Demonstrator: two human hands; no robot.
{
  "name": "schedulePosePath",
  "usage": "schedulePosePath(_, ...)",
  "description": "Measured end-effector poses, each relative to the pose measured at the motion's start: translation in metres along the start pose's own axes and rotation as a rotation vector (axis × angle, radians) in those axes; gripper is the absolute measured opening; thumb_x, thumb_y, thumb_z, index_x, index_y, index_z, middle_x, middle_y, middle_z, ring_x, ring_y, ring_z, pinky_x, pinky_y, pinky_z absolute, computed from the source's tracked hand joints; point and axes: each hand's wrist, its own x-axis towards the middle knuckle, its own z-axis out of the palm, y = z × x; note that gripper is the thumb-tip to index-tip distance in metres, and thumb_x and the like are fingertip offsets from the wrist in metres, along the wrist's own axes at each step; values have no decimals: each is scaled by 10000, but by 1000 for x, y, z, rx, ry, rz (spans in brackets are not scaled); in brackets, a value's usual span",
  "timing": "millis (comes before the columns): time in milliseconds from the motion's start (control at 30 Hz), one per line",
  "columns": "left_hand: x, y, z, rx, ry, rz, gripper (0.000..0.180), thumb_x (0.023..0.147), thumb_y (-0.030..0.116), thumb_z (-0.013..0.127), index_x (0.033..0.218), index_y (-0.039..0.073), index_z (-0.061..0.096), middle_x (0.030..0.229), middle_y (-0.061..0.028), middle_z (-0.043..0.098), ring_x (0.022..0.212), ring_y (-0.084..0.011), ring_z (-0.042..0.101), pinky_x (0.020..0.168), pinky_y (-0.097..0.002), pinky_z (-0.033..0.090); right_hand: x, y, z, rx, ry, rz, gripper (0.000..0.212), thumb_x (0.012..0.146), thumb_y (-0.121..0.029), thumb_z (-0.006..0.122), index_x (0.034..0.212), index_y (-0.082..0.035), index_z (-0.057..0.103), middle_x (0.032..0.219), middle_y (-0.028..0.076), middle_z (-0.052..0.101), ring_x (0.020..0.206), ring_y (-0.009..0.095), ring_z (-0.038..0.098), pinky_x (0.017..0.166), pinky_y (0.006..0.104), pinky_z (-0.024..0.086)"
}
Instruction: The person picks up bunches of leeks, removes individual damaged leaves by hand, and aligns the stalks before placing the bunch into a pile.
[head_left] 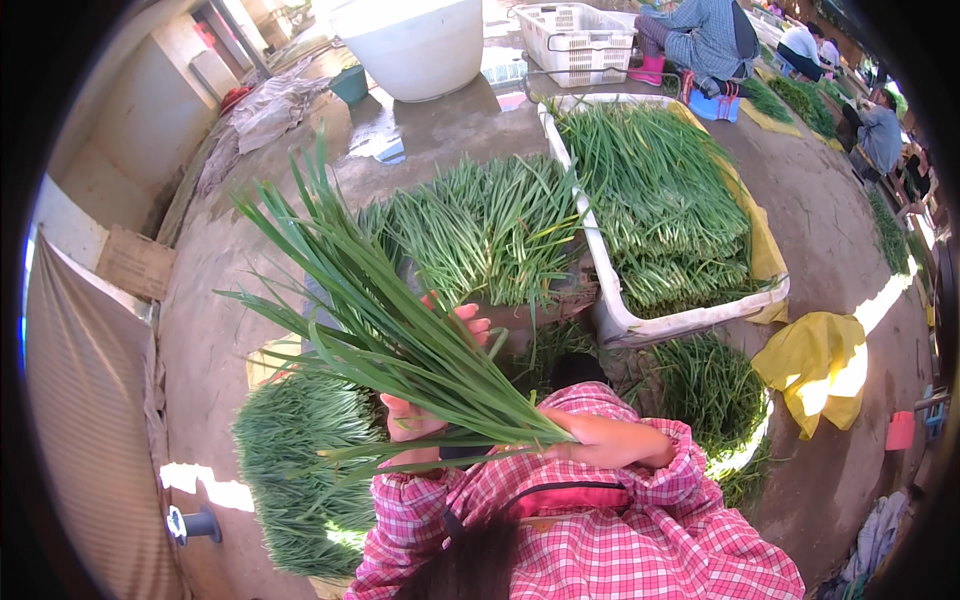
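A bunch of long, flat green leaves that look like garlic chives (400, 310) slants up to the left in front of my body. My right hand (612, 440) is closed around its pale stem ends. Farther up, my left hand (412, 418) cradles the leaves from beneath, thumb on one side and fingertips showing on the other; the bunch hides its palm. Some leaves splay loosely past the left wrist. Beyond the bunch lies a spread pile of chives (490, 225), and another heap (300, 460) sits by my left arm.
A white tub (612, 300) full of chives, lined with yellow cloth, stands ahead right. More chives (705, 390) lie below it, beside a yellow sheet (815, 365). At the back are a large white vat (415, 50), a white crate (575, 50) and seated people. A spool (195, 525) stands left.
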Motion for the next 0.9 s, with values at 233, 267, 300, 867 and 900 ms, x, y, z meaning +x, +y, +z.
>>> schedulePosePath(233, 0, 2, 10, 174, 98, -21, 987, 599, 562, 604, 1279, 21, 137, 1250, -242, 255, 1124, -327, 338, 969, -402, 254, -1, 3, -1, -61, 44, 4, 329, 831, -135, 433, 1107, 4, 322, 970, 132, 472, 871, 199, 494, 741, 298, 396)
schedulePosePath(267, 0, 2, 10, 167, 94, -30, 950, 621, 518, 606, 1277, 17, 136, 1236, -234, 280, 1109, -321, 357, 966, -398, 260, -1, 4, -1, -62, 47, 23, 329, 830, -138, 435, 1105, 3, 323, 964, 139, 478, 868, 208, 501, 736, 303, 399)
schedulePosePath(300, 0, 3, 9, 162, 91, -36, 914, 643, 474, 607, 1276, 14, 135, 1221, -227, 305, 1093, -315, 377, 964, -394, 267, -1, 3, -1, -63, 42, 42, 330, 828, -139, 437, 1104, 2, 324, 961, 146, 482, 869, 219, 505, 734, 308, 400)
schedulePosePath(867, 20, 24, 24, 81, 371, -151, 76, 814, 48, 426, 882, 30, 399, 639, -35, 393, 596, -150, 425, 655, -323, 392, 1, 1, -15, -236, 206, -49, 662, 698, -254, 626, 1199, 6, 281, 1146, 149, 390, 1059, 238, 385, 897, 326, 300)
schedulePosePath(900, 19, 26, 21, 105, 405, -128, 79, 814, 48, 428, 886, 32, 399, 641, -34, 395, 600, -150, 426, 658, -322, 393, -2, -6, -17, -407, 321, -67, 685, 675, -275, 641, 1194, 3, 291, 1145, 155, 382, 1060, 261, 380, 896, 338, 299)
